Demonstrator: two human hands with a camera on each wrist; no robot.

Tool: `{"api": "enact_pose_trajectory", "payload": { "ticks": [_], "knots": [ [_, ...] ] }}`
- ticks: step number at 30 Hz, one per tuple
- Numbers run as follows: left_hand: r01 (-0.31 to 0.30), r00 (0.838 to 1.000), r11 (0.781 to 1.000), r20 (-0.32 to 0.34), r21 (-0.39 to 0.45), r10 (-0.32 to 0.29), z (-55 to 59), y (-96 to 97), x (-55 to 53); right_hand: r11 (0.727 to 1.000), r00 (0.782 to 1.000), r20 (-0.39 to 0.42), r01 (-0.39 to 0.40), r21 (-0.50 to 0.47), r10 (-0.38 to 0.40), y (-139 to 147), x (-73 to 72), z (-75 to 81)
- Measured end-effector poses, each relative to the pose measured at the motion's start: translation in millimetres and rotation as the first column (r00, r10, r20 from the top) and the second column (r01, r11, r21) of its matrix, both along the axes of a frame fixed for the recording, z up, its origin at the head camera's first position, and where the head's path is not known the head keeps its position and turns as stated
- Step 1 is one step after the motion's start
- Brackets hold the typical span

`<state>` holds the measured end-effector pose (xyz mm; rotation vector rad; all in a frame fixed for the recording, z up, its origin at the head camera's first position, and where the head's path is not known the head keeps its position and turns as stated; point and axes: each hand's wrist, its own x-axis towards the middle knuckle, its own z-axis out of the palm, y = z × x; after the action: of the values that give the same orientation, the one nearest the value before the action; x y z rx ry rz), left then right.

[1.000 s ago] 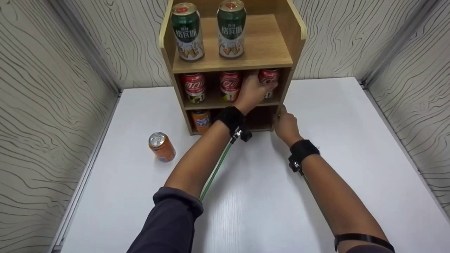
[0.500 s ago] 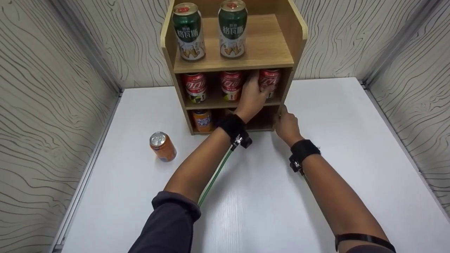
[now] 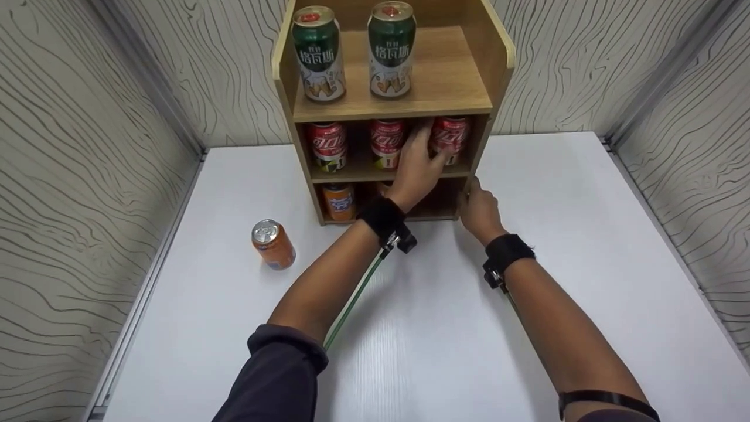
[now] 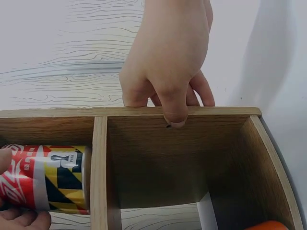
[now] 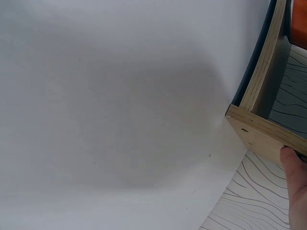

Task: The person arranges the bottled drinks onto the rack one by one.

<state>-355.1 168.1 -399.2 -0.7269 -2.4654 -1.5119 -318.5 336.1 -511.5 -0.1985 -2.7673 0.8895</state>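
My left hand (image 3: 417,170) is in the middle tier of a small wooden shelf (image 3: 392,108). Its fingers and thumb are around the rightmost red cola can (image 3: 450,136), which stands upright. In the left wrist view, the thumb and fingers lie on either side of that cola can (image 4: 53,177) at the left edge. My right hand (image 3: 481,211) grips the shelf's right side panel low down. In the left wrist view the right hand (image 4: 168,62) has its thumb over the panel's edge; in the right wrist view only part of that hand (image 5: 296,179) shows.
Two more cola cans (image 3: 329,145) stand in the same tier. Two green-and-white cans (image 3: 319,55) are on the top tier. Below is an orange can (image 3: 340,201), with another partly hidden behind my left wrist. A loose orange can (image 3: 274,245) stands on the white table (image 3: 363,369).
My left thumb has drawn back and the hand has shifted slightly left, uncovering more of the rightmost cola can, which stays in place. The right hand keeps its grip on the shelf.
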Motion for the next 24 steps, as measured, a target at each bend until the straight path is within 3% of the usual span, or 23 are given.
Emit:
{"api": "enact_pose_trajectory", "payload": {
  "ticks": [10, 18, 24],
  "knots": [
    [0.043, 0.997, 0.999, -0.06, 0.024, -0.041, -0.6, -12.5, 12.4, 1.0, 1.0, -0.002, 0.005, -0.02, -0.005, 0, 0.1, -0.5],
    [0.121, 0.989, 0.989, -0.093, 0.083, -0.113, -3.5, -25.1, 30.6, 1.0, 1.0, -0.003, -0.007, -0.007, 0.007, 0, 0.2, -0.7],
    [0.138, 0.984, 0.987, -0.126, 0.087, -0.127, -5.5, -31.7, 45.4, 1.0, 1.0, 0.017, -0.008, -0.006, 0.008, 1, -0.3, -1.3]
  ]
}}
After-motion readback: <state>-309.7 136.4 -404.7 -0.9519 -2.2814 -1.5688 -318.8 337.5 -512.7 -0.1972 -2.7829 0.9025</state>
